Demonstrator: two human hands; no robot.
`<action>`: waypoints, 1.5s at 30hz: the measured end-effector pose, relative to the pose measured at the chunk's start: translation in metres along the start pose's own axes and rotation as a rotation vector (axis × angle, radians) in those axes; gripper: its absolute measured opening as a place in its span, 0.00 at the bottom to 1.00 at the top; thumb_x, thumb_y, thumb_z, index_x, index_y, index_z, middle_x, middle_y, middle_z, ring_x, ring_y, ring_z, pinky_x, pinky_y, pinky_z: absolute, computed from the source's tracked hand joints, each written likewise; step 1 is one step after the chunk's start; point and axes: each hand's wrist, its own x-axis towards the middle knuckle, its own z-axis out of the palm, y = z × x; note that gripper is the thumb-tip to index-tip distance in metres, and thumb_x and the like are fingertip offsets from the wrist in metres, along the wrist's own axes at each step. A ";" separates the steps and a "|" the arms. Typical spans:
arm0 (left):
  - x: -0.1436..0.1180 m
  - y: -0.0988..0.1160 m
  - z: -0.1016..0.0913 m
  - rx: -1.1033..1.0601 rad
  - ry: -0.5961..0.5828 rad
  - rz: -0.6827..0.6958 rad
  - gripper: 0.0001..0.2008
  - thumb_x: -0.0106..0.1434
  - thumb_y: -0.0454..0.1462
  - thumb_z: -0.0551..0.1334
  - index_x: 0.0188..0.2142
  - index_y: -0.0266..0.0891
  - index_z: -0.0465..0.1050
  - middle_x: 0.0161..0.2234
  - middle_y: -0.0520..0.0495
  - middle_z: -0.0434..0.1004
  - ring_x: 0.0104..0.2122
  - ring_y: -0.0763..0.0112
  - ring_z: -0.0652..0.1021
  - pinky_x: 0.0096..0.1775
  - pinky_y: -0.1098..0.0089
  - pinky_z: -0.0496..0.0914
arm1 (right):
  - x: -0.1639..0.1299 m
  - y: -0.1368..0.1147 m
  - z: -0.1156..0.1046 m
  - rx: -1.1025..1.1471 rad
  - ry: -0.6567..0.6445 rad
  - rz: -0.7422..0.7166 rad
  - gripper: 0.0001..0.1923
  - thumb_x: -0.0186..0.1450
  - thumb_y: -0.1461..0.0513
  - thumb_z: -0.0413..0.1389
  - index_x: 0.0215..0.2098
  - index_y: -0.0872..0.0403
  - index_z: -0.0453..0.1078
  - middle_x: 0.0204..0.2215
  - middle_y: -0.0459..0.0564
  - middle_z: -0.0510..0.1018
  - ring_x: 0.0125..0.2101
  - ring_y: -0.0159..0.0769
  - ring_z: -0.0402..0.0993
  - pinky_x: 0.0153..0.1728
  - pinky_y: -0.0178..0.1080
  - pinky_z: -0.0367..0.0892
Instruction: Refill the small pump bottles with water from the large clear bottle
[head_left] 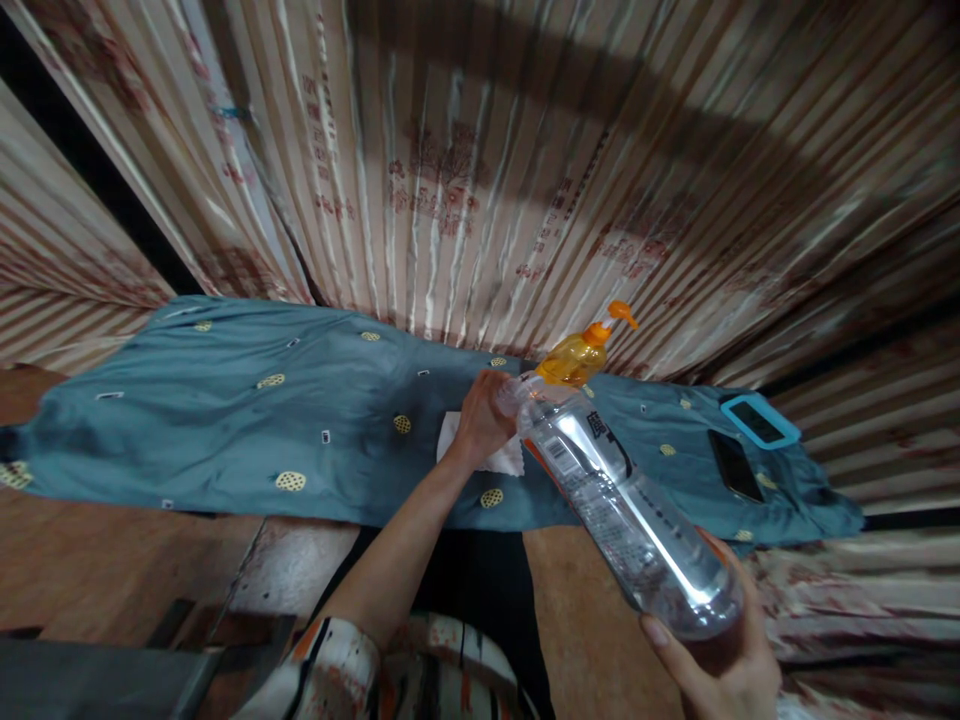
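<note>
Hands both engaged on one clear plastic water bottle (626, 500), held tilted above the near edge of the worktop (135, 570). Right hand (720, 665) cups the bottle's base from below, fingers (660, 635) wrapped closed round it, carrying the weight. Left hand (480, 420) is closed at the neck and cap end, apparently steadying or turning the cap; the cap itself is hidden by the hand. A white cloth or tissue (504, 458) lies under that hand on the blue-green patterned fabric (247, 400) spread along the far edge of the worktop. An orange pump bottle (581, 352) sits just behind the neck. Two phones, one dark (735, 466) and one in a light blue case (759, 421), rest near the fabric's right corner, well apart from the hands.
</note>
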 end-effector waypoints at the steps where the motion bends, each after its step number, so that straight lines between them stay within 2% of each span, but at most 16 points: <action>1: 0.000 0.000 0.000 -0.001 0.002 -0.001 0.15 0.56 0.33 0.76 0.41 0.42 0.76 0.42 0.44 0.83 0.46 0.52 0.84 0.50 0.54 0.80 | 0.000 0.001 0.000 -0.004 0.004 -0.009 0.60 0.49 0.49 0.74 0.71 0.69 0.61 0.69 0.81 0.67 0.72 0.86 0.59 0.74 0.80 0.45; 8: -0.003 -0.009 0.006 -0.110 0.060 -0.022 0.24 0.55 0.41 0.80 0.48 0.44 0.76 0.47 0.41 0.85 0.49 0.49 0.86 0.56 0.49 0.81 | 0.001 0.002 0.000 0.041 0.000 0.004 0.56 0.47 0.51 0.76 0.68 0.63 0.64 0.68 0.77 0.68 0.71 0.84 0.60 0.73 0.79 0.51; 11: -0.004 -0.012 0.009 -0.143 0.099 -0.020 0.28 0.55 0.46 0.81 0.51 0.44 0.75 0.49 0.40 0.85 0.50 0.48 0.86 0.55 0.48 0.82 | 0.000 0.000 0.000 0.047 0.002 0.007 0.59 0.47 0.51 0.76 0.70 0.65 0.63 0.68 0.79 0.68 0.71 0.86 0.59 0.73 0.81 0.48; 15: -0.004 -0.015 0.011 -0.172 0.089 -0.016 0.34 0.56 0.50 0.81 0.57 0.44 0.72 0.46 0.42 0.84 0.47 0.49 0.87 0.51 0.49 0.83 | 0.001 -0.001 -0.001 0.025 0.006 -0.009 0.61 0.48 0.49 0.75 0.71 0.69 0.62 0.68 0.82 0.68 0.70 0.89 0.59 0.73 0.83 0.43; 21: -0.006 -0.017 0.013 -0.177 0.081 -0.038 0.42 0.55 0.48 0.82 0.63 0.45 0.66 0.45 0.44 0.82 0.44 0.51 0.87 0.48 0.50 0.83 | 0.002 0.005 -0.004 0.019 -0.005 -0.027 0.58 0.48 0.51 0.76 0.71 0.64 0.63 0.68 0.77 0.68 0.72 0.86 0.59 0.73 0.82 0.43; 26: -0.007 -0.016 0.013 -0.184 0.088 -0.063 0.46 0.53 0.49 0.82 0.65 0.43 0.65 0.47 0.42 0.82 0.46 0.49 0.87 0.49 0.51 0.83 | 0.003 0.010 -0.006 0.014 -0.021 -0.070 0.64 0.50 0.49 0.76 0.75 0.70 0.59 0.73 0.82 0.63 0.73 0.88 0.54 0.73 0.83 0.41; 29: -0.006 -0.014 0.012 -0.188 0.085 -0.073 0.48 0.53 0.49 0.82 0.67 0.44 0.64 0.47 0.43 0.82 0.46 0.48 0.87 0.48 0.51 0.83 | 0.003 0.011 -0.007 -0.009 -0.026 -0.109 0.67 0.50 0.49 0.77 0.76 0.72 0.58 0.74 0.83 0.62 0.73 0.90 0.54 0.73 0.84 0.42; 34: -0.006 -0.010 0.009 -0.192 0.060 -0.097 0.50 0.53 0.51 0.82 0.68 0.43 0.63 0.48 0.41 0.83 0.46 0.48 0.87 0.48 0.52 0.82 | 0.002 0.011 -0.006 0.031 -0.018 -0.088 0.66 0.50 0.50 0.77 0.76 0.71 0.58 0.75 0.82 0.61 0.74 0.90 0.53 0.73 0.84 0.41; 37: -0.005 -0.008 0.008 -0.189 0.061 -0.100 0.49 0.53 0.52 0.82 0.67 0.44 0.63 0.47 0.43 0.83 0.45 0.49 0.87 0.48 0.51 0.82 | 0.002 0.012 -0.006 0.033 -0.017 -0.072 0.66 0.49 0.49 0.78 0.76 0.68 0.60 0.74 0.81 0.63 0.74 0.90 0.54 0.73 0.85 0.41; 41: -0.006 -0.007 0.007 -0.190 0.069 -0.099 0.49 0.54 0.53 0.81 0.67 0.44 0.62 0.48 0.42 0.83 0.43 0.51 0.87 0.47 0.53 0.82 | 0.003 0.015 -0.008 0.004 -0.024 -0.098 0.68 0.50 0.46 0.78 0.77 0.71 0.58 0.73 0.83 0.64 0.74 0.91 0.54 0.72 0.85 0.42; 45: -0.006 -0.008 0.008 -0.188 0.083 -0.091 0.49 0.53 0.53 0.81 0.67 0.45 0.63 0.47 0.42 0.83 0.44 0.50 0.87 0.47 0.52 0.82 | 0.003 0.014 -0.008 0.003 -0.026 -0.107 0.65 0.51 0.48 0.78 0.75 0.70 0.60 0.74 0.82 0.62 0.74 0.89 0.54 0.73 0.84 0.41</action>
